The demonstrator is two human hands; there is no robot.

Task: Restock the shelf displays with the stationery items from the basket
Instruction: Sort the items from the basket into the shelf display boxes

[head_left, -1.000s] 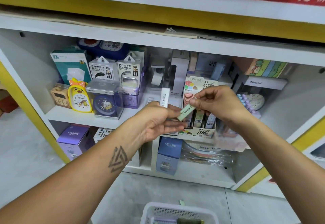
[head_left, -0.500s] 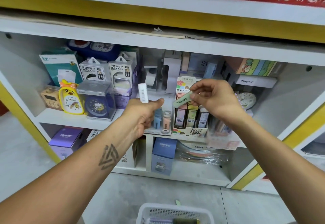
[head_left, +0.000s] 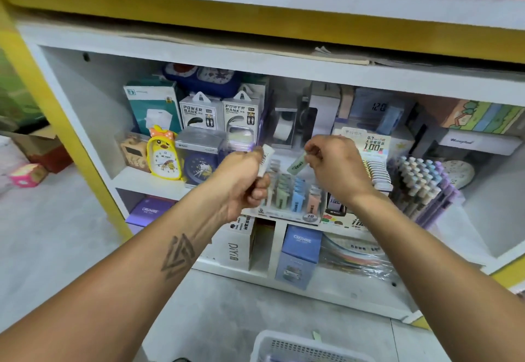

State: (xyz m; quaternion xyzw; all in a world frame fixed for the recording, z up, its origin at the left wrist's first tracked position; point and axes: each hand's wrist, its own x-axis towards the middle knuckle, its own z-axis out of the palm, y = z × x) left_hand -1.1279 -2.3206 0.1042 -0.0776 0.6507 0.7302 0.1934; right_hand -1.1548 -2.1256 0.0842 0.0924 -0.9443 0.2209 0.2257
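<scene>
From the head camera, looking forward and down, my right hand (head_left: 336, 167) pinches a small pale green rectangular lead case (head_left: 297, 165) by its upper end between thumb and fingertips, so the case hangs down and to the left from my grip, its long axis tilted, lower end pointing toward the clear plastic display tray of pastel lead cases (head_left: 292, 197) on the white shelf (head_left: 147, 182). That tray sits just below and slightly left of the green case, and the row of matching green cases in it lies almost straight beneath the hanging end; I judge the coming move to be a short drop down and forward, with the case turned upright to match its neighbours, which stand on end. My right hand is the nearer one to that green row. My left hand (head_left: 241, 180) is curled around a small white rectangular case (head_left: 265, 158), whose upper end sticks up above my knuckles, tilted a little to the right; it sits just left of the tray, apart from the green case. Whether my left fingers hold more cases underneath I cannot tell. At the bottom edge of the view, on the floor below my arms, the rim of the white perforated plastic basket (head_left: 284, 344) shows, well apart from both hands.
</scene>
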